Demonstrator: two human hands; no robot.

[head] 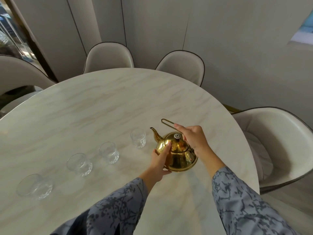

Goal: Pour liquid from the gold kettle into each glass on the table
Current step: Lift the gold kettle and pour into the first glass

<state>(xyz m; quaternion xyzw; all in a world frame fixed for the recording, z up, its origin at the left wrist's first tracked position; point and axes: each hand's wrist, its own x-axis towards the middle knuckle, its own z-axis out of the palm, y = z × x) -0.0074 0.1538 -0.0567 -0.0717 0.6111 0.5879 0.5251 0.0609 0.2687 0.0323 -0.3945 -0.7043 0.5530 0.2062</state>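
The gold kettle (179,155) stands on the marble table (105,106), spout pointing up-left. My right hand (193,138) grips its thin wire handle, which sticks up above the lid. My left hand (160,160) is pressed against the kettle's left side below the spout. Several clear glasses stand in a diagonal row to the left: the nearest to the spout (138,139), then one (109,152), another (79,164), and the farthest at the lower left (34,186). I cannot tell whether any glass holds liquid.
Pale upholstered chairs ring the round table: two at the far side (108,56) (183,67), one at the right (277,143), one at the left (18,72). The table edge curves close on the right of the kettle.
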